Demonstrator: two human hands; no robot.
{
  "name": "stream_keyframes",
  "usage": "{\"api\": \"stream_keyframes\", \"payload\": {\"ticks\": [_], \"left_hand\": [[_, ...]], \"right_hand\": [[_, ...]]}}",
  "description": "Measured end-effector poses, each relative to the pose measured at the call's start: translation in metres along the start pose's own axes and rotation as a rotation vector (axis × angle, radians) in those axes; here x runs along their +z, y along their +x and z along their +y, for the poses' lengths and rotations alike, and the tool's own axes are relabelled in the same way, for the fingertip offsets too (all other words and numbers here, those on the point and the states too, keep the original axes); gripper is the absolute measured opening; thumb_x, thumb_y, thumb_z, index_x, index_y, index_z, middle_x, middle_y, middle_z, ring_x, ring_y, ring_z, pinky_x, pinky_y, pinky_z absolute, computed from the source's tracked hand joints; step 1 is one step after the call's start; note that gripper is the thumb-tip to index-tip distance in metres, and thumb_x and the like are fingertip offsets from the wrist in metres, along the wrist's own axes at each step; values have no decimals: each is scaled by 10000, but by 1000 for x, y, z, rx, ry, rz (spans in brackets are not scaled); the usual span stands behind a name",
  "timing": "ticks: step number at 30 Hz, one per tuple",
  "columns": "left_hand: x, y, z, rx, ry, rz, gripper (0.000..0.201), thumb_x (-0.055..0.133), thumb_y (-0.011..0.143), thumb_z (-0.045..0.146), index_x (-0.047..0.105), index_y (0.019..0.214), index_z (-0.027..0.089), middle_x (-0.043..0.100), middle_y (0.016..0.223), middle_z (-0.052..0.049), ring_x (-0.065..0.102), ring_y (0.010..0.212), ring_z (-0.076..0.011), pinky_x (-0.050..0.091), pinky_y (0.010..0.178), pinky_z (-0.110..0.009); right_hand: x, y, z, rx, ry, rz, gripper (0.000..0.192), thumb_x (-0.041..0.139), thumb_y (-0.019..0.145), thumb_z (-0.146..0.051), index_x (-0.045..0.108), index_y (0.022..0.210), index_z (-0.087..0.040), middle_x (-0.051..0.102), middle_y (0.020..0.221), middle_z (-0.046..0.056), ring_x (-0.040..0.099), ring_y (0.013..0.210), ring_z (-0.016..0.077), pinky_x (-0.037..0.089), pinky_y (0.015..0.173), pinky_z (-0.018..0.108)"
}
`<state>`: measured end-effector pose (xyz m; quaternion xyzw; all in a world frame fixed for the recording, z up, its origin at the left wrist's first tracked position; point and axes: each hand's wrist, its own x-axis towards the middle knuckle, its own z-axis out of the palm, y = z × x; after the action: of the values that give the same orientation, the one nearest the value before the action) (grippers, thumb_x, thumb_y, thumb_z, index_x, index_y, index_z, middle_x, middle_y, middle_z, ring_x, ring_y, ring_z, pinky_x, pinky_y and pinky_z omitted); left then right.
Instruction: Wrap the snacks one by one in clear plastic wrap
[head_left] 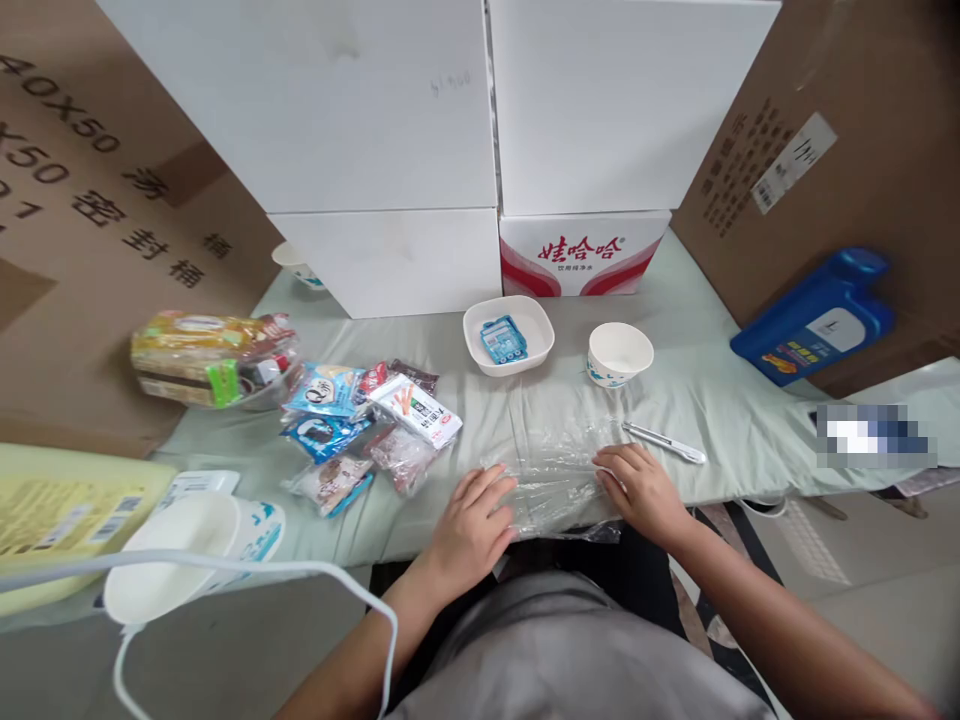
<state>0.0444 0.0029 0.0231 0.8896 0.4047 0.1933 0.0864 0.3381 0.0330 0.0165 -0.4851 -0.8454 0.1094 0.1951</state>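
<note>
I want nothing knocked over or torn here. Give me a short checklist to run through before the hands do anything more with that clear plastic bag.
1. Both hands on the clear plastic bag: ok; left hand and right hand lie flat on its two ends.
2. Bag flat on the table: not ok, it is crumpled.
3. Bag mouth open: cannot tell.
4. Utility knife clear of the right hand: ok, though close; blade state cannot tell.
5. Paper cup upright, away from the bag: ok.
6. Snack packets off the bag: ok.
</note>
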Motion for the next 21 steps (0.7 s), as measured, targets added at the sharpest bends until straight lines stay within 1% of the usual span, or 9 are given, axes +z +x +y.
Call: {"api": "stream_keyframes", "payload": {"ticks": [2,5,9,10,12,14,16,18,21], "left_hand": [[3,5,8,32,-29,-14,121,538,870,145,628,804,192,628,1206,-66,452,1302,-276,397,1070,-473],[2,1,16,33,-86,-131,67,595,839,154,636,821,202,645,1150,-60,550,1170,-251,481,965,-412],[-12,-13,19,-29,-201,-297,96,689,798,258,624,748,208,662,1015,-37,632,878,-190,530,760,-323],[-15,-13,19,-40,-228,-298,119,669,821,283,621,743,207,665,939,-29,628,828,-178,525,732,-309],[-19,-2,17,-58,-256,-214,152,570,895,282,630,778,206,658,827,-22,614,792,-169,514,750,-309],[-16,19,11,-72,-244,-64,199,460,944,237,648,890,206,675,896,-43,614,879,-179,498,854,-338],[-7,42,1,-86,-211,13,228,431,950,226,637,1046,212,678,1051,-61,610,993,-193,482,921,-355],[2,60,-12,-188,-101,-8,255,448,951,291,623,1117,210,670,1119,-81,609,1037,-227,487,918,-379],[8,67,-29,-459,144,-29,296,513,914,399,664,996,159,646,1147,-163,606,1029,-312,495,871,-447]], "right_hand": [[11,20,-1,-51,-35,-55,325,438,967,-304,613,1207,-171,631,1243,126,554,1164,260,444,990,441],[27,45,5,-39,-156,-156,525,514,925,-435,500,1377,-169,457,1463,139,376,1364,324,320,1094,531],[38,61,15,33,-241,-187,624,479,927,-505,400,1457,-186,343,1538,125,266,1431,314,231,1134,554],[39,63,16,41,-247,-190,632,470,928,-515,394,1461,-184,335,1542,125,258,1435,315,223,1137,555],[43,63,14,46,-254,-189,667,466,919,-549,385,1467,-178,315,1549,138,237,1441,329,212,1136,568],[46,62,11,40,-259,-180,713,463,903,-593,370,1477,-179,290,1555,158,213,1445,348,201,1130,590],[47,60,8,23,-261,-177,749,459,888,-628,357,1484,-187,271,1560,172,198,1448,358,192,1124,606],[45,56,8,5,-265,-190,767,470,874,-647,359,1484,-195,270,1560,170,199,1447,361,189,1121,612],[38,49,14,11,-271,-208,787,510,853,-649,375,1475,-187,282,1558,161,199,1443,375,192,1121,617]]}}
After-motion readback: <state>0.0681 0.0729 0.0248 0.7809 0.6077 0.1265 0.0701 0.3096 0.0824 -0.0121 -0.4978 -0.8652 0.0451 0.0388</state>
